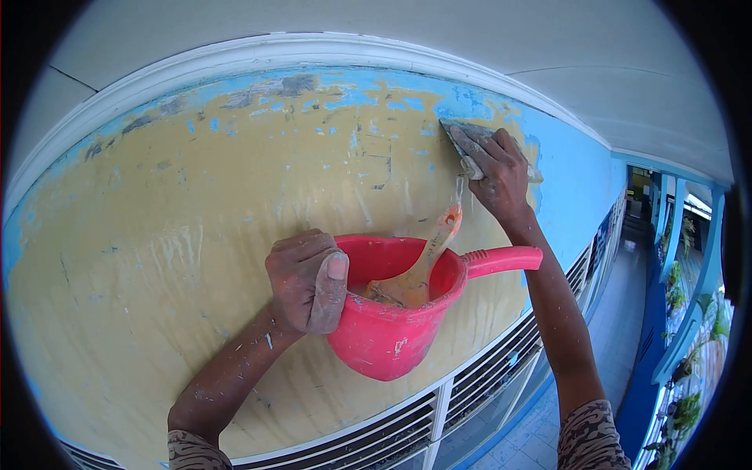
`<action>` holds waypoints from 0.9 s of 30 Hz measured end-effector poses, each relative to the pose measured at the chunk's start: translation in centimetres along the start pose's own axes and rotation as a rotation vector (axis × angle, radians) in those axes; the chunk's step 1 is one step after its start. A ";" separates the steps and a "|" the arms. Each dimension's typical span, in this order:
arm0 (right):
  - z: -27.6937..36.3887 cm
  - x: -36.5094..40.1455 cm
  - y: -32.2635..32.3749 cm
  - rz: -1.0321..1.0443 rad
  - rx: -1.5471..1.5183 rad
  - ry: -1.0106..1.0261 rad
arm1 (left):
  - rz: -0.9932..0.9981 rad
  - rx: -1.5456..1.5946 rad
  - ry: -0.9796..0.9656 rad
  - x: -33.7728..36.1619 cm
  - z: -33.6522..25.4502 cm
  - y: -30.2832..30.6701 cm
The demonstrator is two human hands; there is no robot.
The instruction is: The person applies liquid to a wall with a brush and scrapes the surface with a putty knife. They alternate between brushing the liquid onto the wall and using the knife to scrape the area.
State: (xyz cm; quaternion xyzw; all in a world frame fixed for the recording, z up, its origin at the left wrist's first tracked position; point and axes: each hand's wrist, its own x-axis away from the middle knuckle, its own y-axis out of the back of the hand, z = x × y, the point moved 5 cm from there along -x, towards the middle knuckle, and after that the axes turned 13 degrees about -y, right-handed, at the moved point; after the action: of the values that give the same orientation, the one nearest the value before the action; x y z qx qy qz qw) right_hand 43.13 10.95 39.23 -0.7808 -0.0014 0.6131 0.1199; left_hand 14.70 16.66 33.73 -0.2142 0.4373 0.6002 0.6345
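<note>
My left hand (309, 282) grips the rim of a red plastic dipper (388, 337), thumb outside, in front of the wall. A brush (427, 262) leans inside it, its bristles down in the dipper and its handle pointing up. The dipper's handle sticks out to the right, in front of my right forearm. Higher up, my right hand (495, 168) is closed on a flat metal scraper (460, 141), fingers laid along the blade. The blade is at the wall (258, 180), near the border between the tan surface and the blue paint.
White moulding (329, 48) runs along the wall's top under a pale ceiling (439, 19). Louvred windows (399, 435) lie below the wall. At the right, a tiled walkway (619, 313) runs beside blue posts (693, 305) and green plants (685, 411).
</note>
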 end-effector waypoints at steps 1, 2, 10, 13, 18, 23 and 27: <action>-0.3 -0.1 -0.3 -0.006 -0.034 0.006 | 0.002 0.001 0.001 0.0 -0.1 -0.1; -0.5 -0.2 -0.4 -0.014 -0.068 0.012 | -0.005 0.003 -0.012 0.0 -0.1 0.0; -0.9 -1.8 -0.7 0.009 -0.044 0.066 | 0.005 -0.036 -0.016 0.2 -0.3 -0.4; -1.5 -2.6 -0.2 0.016 -0.065 0.056 | -0.026 -0.015 0.007 0.4 -0.3 -0.4; -1.4 -0.3 -0.2 0.064 -0.014 0.155 | -0.035 -0.008 0.006 0.3 0.0 -0.3; -1.5 -2.7 0.0 0.039 -0.041 0.095 | -0.074 0.043 0.034 0.3 0.1 -1.1; -1.2 -0.8 0.0 0.041 -0.003 0.184 | -0.051 0.028 0.010 0.4 0.2 -0.7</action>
State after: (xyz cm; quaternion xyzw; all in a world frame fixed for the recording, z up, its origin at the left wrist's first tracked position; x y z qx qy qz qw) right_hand 44.10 10.56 40.24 -0.8340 0.0248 0.5410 0.1057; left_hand 15.42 16.95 33.35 -0.2193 0.4434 0.5766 0.6502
